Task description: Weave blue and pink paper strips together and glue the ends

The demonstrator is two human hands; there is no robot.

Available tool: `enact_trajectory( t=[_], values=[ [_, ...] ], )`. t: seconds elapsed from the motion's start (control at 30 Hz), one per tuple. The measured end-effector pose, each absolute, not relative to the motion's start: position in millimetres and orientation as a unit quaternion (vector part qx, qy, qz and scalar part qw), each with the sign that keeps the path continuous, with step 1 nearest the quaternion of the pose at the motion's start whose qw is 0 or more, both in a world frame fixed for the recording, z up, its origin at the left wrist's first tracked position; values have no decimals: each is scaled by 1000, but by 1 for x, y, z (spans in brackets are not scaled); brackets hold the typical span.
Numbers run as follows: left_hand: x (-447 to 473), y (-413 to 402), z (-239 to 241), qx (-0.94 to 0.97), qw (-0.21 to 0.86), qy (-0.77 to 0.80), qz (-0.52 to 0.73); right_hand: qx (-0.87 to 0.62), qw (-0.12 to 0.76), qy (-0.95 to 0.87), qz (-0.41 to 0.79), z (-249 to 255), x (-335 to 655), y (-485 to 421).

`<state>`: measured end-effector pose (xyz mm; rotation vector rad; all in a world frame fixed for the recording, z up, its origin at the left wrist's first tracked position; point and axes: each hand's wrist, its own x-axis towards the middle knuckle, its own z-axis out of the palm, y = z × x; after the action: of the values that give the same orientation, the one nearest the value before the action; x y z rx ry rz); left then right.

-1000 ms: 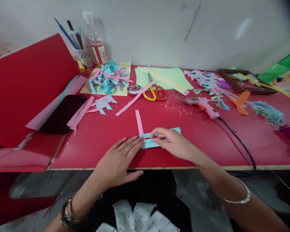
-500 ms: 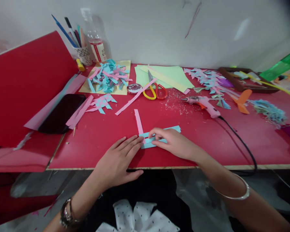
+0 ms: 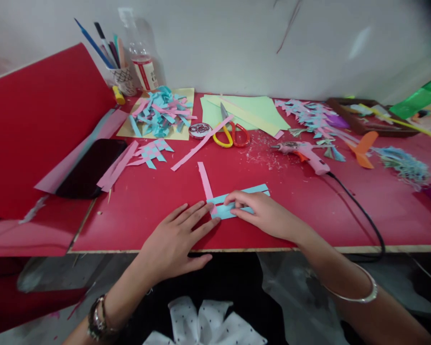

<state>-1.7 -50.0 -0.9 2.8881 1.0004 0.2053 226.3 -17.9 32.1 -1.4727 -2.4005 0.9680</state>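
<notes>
My left hand point(image 3: 175, 239) lies flat on the red table point(image 3: 309, 211), fingers stretched out, fingertips pressing the left end of the blue paper strips point(image 3: 253, 190). My right hand point(image 3: 262, 213) rests on those strips, its fingers bent and pinching at them near their middle. A pink paper strip point(image 3: 203, 179) runs from under the blue strips away toward the wall.
Scissors point(image 3: 230, 132) lie on green paper sheets point(image 3: 258, 112). A pink glue gun point(image 3: 305, 153) with a black cord sits at the right. A heap of pink and blue scraps point(image 3: 161, 112), a pen cup point(image 3: 120, 76), a bottle point(image 3: 141, 57), a black phone point(image 3: 89, 167).
My right hand's fingers have shifted slightly along the blue strips. My left hand's fingertips have slid a little to the right on the strips' end.
</notes>
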Motion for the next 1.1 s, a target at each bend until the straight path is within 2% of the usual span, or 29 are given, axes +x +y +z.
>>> enact_trajectory(
  t=[0.2, 0.43, 0.57, 0.83, 1.1],
  values=[
    [-2, -50, 0, 942, 46, 327, 68, -491, 76, -814, 301, 29, 228, -17],
    [-1, -49, 1, 940, 50, 329, 73, -498, 82, -860, 73, 25, 225, -29],
    [-1, -49, 1, 941, 47, 328, 74, -503, 89, -857, 60, 22, 218, -32],
    [-1, -49, 0, 940, 49, 331, 70, -497, 45, -861, 102, 28, 208, -24],
    [-1, -50, 0, 938, 59, 334, 74, -490, 1, -871, 30, 34, 205, -20]
  ],
)
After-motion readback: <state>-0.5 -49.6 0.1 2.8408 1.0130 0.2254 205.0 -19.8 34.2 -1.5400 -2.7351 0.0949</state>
